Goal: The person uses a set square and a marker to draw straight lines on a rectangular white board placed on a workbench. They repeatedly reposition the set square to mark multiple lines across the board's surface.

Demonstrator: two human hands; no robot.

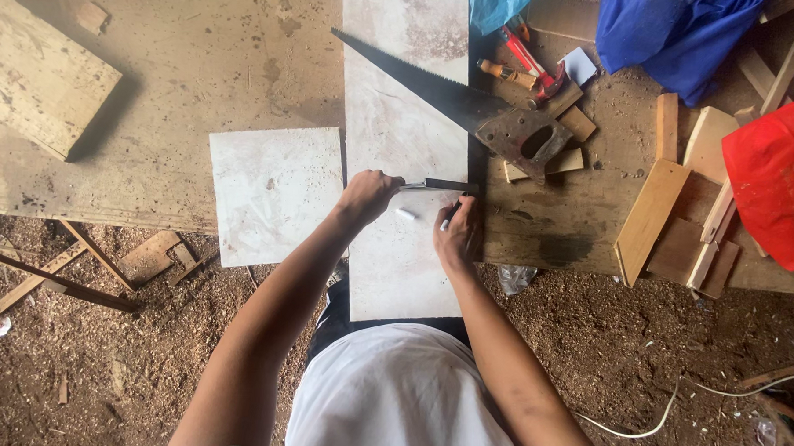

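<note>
The left hand (pixel 367 196) pins a square (pixel 438 186) flat across the pale board (pixel 404 135) on the bench (pixel 200 58), the right hand (pixel 458 236) gripping a pen (pixel 450 217) beside it, below the saw (pixel 454 97).

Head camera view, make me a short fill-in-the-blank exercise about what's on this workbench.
1. The left hand presses a try square onto the pale ____.
2. The right hand holds a ____.
3. The handsaw lies across the board, its ____ resting on the workbench.

Missing words: board; pencil; handle
</note>
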